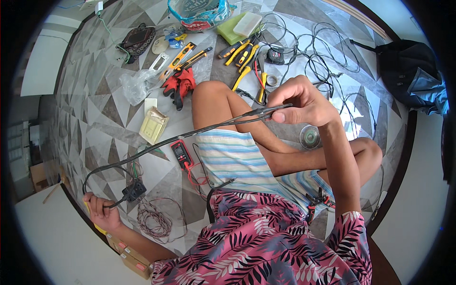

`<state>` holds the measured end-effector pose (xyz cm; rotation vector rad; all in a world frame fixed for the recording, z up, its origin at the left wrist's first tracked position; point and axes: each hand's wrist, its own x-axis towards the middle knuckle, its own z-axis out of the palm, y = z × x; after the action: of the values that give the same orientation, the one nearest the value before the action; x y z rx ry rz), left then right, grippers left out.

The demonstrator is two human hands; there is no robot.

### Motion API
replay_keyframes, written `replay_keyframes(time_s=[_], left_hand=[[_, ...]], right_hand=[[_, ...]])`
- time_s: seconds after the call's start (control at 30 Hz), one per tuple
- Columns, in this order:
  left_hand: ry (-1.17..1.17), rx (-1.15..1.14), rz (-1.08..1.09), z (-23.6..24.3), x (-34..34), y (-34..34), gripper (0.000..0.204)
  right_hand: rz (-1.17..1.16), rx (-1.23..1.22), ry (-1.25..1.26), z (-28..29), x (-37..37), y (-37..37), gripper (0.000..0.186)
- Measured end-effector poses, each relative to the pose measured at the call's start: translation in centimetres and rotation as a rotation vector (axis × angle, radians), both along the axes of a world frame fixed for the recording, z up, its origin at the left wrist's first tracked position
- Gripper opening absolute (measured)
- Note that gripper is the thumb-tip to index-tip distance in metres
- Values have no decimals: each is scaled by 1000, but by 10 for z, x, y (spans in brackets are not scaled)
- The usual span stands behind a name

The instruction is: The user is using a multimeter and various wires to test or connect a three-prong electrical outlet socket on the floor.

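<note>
Left hand (103, 212) and right hand (304, 104) both have the black cable (180, 135) gripped, strung above the floor (107, 137) from near its left edge. That stretch looks sorted, I'd say; a cable tangle (313, 57) sits toward the far right corner. Can't tell what's left.

Matt cable (180, 136), apparently plastic-sheathed, smooth glossy floor (110, 110), crinkled plastic bag (135, 86), soft cloth shorts (232, 152)

Black backpack (403, 66), blue plastic bag (207, 23), red-and-black gloves (184, 82) beside crumpled clear plastic (135, 87).
</note>
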<state>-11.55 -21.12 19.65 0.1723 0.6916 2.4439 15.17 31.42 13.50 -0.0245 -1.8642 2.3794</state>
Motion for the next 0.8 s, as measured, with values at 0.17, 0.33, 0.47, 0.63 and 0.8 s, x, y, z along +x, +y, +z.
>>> replay_keyframes(time_s=[0.17,0.33,0.47,0.63,0.8], left_hand=[[37,-21,-19,0,0,0,17],[68,-49,-46,-1,-1,-2,19],[68,-123,-21,-7,1,-2,18],[96,-161,-40,-8,5,0,17],[90,-208,-62,-16,-2,-13,17]], right_hand=[[-3,44,-12,2,-6,-10,15],[-82,82,-123,2,-4,-15,20],[-226,212,-183,-1,-3,-8,26],[-257,234,-210,-5,1,1,27],[-279,197,-200,-9,3,6,26]])
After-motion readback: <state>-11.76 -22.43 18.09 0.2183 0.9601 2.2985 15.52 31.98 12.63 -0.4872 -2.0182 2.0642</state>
